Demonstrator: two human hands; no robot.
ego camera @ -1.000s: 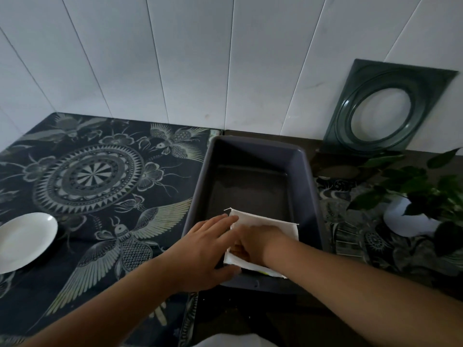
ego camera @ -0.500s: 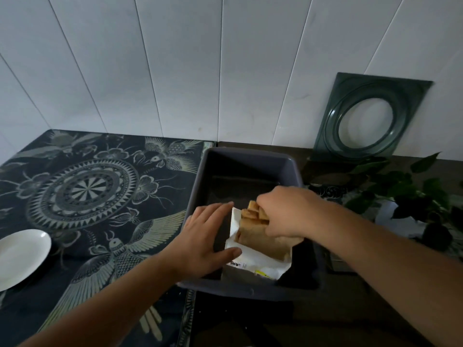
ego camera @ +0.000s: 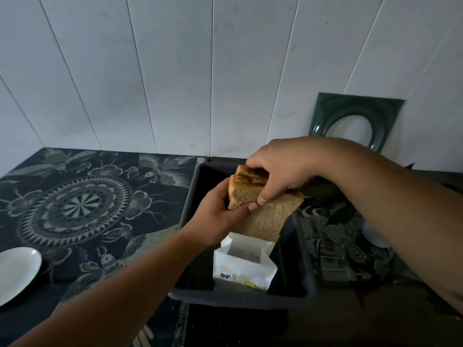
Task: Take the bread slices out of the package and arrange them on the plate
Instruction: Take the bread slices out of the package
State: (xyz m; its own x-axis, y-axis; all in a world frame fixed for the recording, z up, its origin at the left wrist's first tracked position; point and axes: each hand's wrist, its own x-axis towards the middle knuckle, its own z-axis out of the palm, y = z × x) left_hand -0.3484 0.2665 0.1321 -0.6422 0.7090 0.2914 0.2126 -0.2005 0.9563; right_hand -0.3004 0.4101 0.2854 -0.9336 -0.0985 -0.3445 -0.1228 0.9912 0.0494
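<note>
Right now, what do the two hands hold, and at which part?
A stack of brown bread slices: right hand grips its top, left hand supports its left side.

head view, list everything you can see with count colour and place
bread slices: a stack, exact count unclear, brown, held in both hands above the tray
package: one, white, open, standing in the tray's near end
tray: one, dark grey, centre of the table
plate: one, white, far left edge
tablecloth: one, dark with pale pattern, left side
square frame: one, dark green, leaning on the wall
left hand: under the stack
right hand: gripping the stack from above
</note>
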